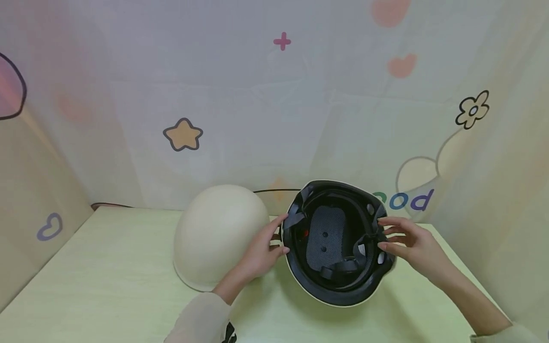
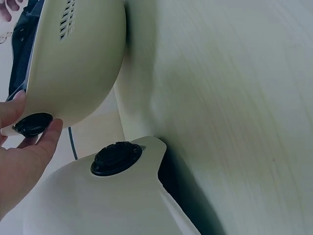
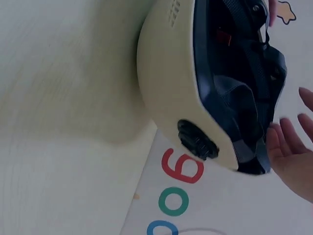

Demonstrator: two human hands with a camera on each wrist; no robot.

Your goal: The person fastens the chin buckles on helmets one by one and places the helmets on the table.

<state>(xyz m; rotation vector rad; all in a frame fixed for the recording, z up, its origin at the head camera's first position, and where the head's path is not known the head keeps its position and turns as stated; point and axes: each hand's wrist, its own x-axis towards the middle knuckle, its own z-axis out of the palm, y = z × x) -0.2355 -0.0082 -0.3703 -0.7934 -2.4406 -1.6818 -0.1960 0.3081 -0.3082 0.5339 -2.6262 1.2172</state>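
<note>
A cream helmet (image 1: 334, 296) is tipped on the table with its black padded inside toward the head camera. Chin straps (image 1: 343, 267) lie loosely within it. My left hand (image 1: 259, 250) grips its left edge, thumb at the rim and fingers on the outside by a round black knob (image 2: 33, 124). At the opposite edge is my right hand (image 1: 413, 245), its fingers spread and fingertips right by the padded rim and strap. In the right wrist view another black knob (image 3: 196, 139) shows on that side. A second cream helmet (image 1: 218, 233) sits dome up, left of the first.
The pale table (image 1: 107, 267) has a printed curtain (image 1: 240, 119) behind it and at both sides. A dark cable (image 1: 274, 190) runs along the back. The second helmet also carries a black knob (image 2: 116, 158) and stands close to my left forearm.
</note>
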